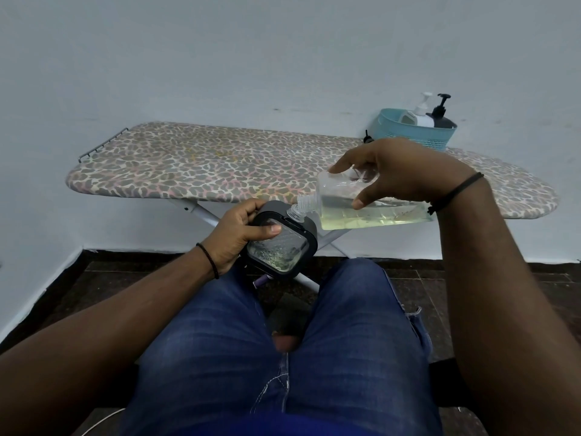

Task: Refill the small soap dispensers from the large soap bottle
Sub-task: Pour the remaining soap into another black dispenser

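My right hand (pixel 399 171) grips the large clear soap bottle (pixel 371 212), tipped on its side with yellowish liquid pooled along its lower wall. Its threaded open neck rests against the open neck of a small square dispenser (pixel 279 243), black-framed with a clear patterned face and a little yellow liquid at the bottom. My left hand (pixel 239 237) holds that dispenser tilted above my knees. Two more pump dispensers, one white (pixel 419 116) and one black (pixel 440 116), stand in a teal basket (pixel 408 133) at the back right.
A leopard-print ironing board (pixel 220 165) stands low against the white wall, the basket on its right end. A small black pump top (pixel 367 138) lies beside the basket. My legs in blue jeans fill the foreground over a dark tiled floor.
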